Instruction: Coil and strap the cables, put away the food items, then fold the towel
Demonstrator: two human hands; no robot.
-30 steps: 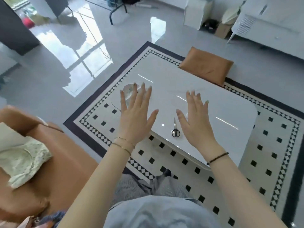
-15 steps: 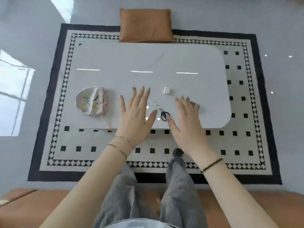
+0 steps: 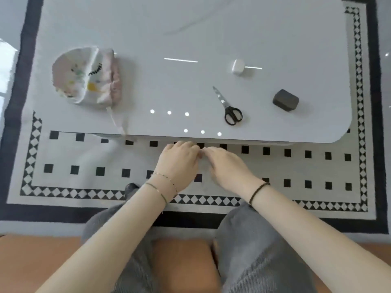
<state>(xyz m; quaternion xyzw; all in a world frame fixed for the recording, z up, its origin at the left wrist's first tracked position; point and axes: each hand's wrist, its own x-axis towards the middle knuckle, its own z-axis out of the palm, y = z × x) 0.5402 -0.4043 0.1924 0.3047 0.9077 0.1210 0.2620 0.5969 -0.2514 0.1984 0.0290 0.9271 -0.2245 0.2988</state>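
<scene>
My left hand (image 3: 179, 160) and my right hand (image 3: 226, 166) are side by side just in front of the near edge of the low white table (image 3: 211, 28), knuckles almost touching. The fingers of both are curled down and nothing shows in them. On the table to the left lies a printed drawstring pouch (image 3: 86, 75), its cord trailing over the near edge. No cable, food item or towel is in view.
Black-handled scissors (image 3: 229, 108) lie on the table just beyond my right hand. A small white block (image 3: 238, 66) and a dark grey block (image 3: 285, 100) sit further right. A black-and-white patterned rug (image 3: 84, 168) lies under the table. My knees and an orange seat (image 3: 182, 265) are below.
The view has swung down over the table. Both hands, spread flat above the tabletop before, have dropped to its near edge, come together and curled their fingers.
</scene>
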